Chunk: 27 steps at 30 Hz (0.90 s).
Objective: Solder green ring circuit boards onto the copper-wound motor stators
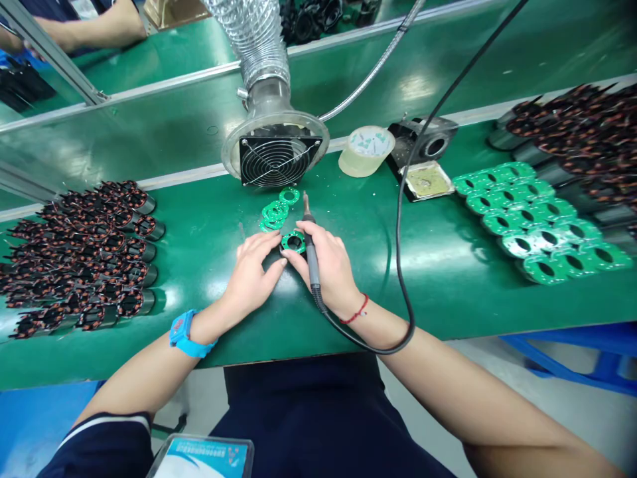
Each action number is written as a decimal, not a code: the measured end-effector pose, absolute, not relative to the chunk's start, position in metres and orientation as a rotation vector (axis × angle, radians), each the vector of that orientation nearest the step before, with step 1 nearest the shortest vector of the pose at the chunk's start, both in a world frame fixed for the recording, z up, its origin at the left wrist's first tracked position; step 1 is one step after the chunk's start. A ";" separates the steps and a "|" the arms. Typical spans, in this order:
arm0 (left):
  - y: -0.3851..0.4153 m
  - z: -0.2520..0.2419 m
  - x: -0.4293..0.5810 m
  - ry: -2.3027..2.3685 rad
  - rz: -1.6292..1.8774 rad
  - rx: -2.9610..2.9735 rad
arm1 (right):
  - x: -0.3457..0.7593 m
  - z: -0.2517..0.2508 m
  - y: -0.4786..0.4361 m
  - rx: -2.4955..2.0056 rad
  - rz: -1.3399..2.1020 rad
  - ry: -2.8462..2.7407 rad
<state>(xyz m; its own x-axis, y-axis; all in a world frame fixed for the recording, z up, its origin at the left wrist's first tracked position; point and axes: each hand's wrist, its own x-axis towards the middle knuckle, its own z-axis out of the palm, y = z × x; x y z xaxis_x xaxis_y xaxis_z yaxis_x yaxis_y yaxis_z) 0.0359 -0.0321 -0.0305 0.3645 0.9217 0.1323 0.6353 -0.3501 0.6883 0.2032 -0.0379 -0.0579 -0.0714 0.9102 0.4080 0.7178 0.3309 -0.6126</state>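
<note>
Green on green, the ring point(293, 234) is at mid-frame on the desk point(442, 285), left hand point(256, 265) curved with thumb and fingers at its left edge, pinching or merely touching I can't tell, and the right hand point(331, 262) is closed around the iron point(312, 262), tip pointing up the frame. Just above, loose rings point(275, 212) lie near the fan point(276, 161), tape point(363, 162) to its right; coils point(99, 259) crowd the left side, and boards point(540, 216) stand in rows at right.
</note>
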 end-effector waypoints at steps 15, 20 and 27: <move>-0.023 -0.047 0.034 1.251 0.806 1.882 | 0.227 -0.040 -0.030 -1.404 0.304 -1.775; -0.018 -0.047 0.038 1.202 0.673 2.071 | 0.271 -0.015 0.001 -1.462 0.099 -1.819; -0.014 -0.032 0.044 1.330 0.594 2.200 | 0.304 -0.039 0.054 -1.599 0.057 -1.900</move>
<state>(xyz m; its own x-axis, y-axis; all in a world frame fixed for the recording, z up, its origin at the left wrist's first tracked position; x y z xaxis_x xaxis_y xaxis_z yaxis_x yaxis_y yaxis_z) 0.0444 -0.0143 -0.0324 0.4281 0.8971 0.1092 0.6800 -0.3994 0.6149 0.3044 0.0544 -0.0392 -0.0489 0.8961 0.4411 0.8680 0.2567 -0.4252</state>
